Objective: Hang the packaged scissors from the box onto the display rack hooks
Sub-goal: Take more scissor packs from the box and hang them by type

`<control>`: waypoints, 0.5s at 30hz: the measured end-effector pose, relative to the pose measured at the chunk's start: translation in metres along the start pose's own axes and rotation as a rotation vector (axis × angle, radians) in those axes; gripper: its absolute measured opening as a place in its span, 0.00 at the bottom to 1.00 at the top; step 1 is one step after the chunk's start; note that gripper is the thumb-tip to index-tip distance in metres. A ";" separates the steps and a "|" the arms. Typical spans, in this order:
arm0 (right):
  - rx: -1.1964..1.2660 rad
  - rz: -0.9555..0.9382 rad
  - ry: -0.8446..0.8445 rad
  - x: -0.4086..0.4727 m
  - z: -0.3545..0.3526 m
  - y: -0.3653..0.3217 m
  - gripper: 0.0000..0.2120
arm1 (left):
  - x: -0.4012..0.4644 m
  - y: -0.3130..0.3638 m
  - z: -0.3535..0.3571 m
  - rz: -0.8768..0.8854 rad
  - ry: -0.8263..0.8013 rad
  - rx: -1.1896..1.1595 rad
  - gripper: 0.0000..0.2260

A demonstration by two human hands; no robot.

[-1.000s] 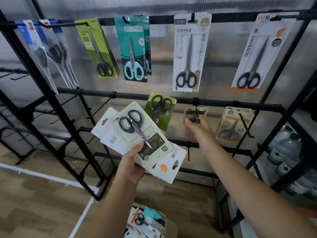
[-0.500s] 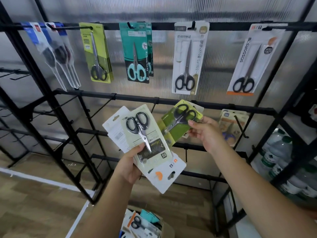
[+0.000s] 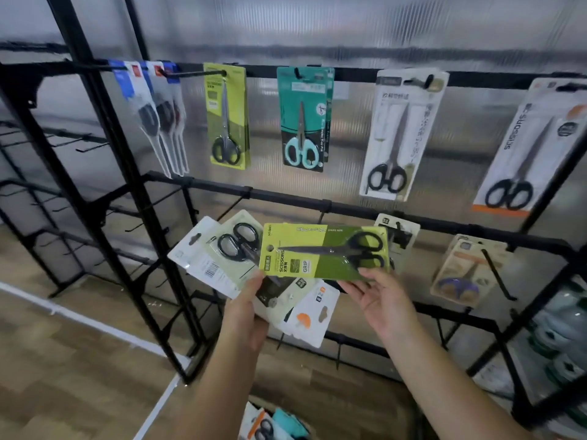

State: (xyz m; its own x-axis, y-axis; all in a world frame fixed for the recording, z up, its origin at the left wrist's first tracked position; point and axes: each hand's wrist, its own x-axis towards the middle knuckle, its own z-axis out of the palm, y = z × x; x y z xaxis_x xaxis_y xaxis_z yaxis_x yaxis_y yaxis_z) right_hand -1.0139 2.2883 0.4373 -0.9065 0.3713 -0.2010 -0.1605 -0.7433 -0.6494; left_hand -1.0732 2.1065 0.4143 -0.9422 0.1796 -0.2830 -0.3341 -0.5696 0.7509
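Several packs are already hanging on the display rack [image 3: 349,211] above both hands, so the job is looking partly done. More are waiting in the box [image 3: 273,423] below the wrists, cut off by the frame edge. Left hand [image 3: 244,315] is gripping a fanned stack [image 3: 222,258]; right hand [image 3: 384,300] is pinching the green scissors pack [image 3: 324,252], lying sideways just above it, not yet hooked.

Translucent ribbed wall panel [image 3: 365,30] behind, wood-plank floor [image 3: 63,376] with white line [image 3: 95,325].
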 end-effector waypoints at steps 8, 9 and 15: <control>-0.418 0.056 -0.084 0.017 0.043 0.046 0.14 | 0.031 0.046 -0.036 -0.019 0.028 -0.038 0.05; -0.518 0.067 -0.092 0.018 0.052 0.049 0.17 | 0.036 0.055 -0.040 -0.017 0.036 -0.028 0.04; -0.725 -0.004 -0.085 0.033 0.106 0.055 0.28 | 0.064 0.116 -0.071 -0.003 0.001 -0.034 0.11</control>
State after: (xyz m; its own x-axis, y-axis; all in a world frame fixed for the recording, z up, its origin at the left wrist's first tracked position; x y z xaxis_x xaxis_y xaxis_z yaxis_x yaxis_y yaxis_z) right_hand -1.0942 2.2008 0.4723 -0.9385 0.3063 -0.1593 0.1087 -0.1759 -0.9784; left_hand -1.1703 1.9950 0.4405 -0.9411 0.1804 -0.2861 -0.3360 -0.5962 0.7292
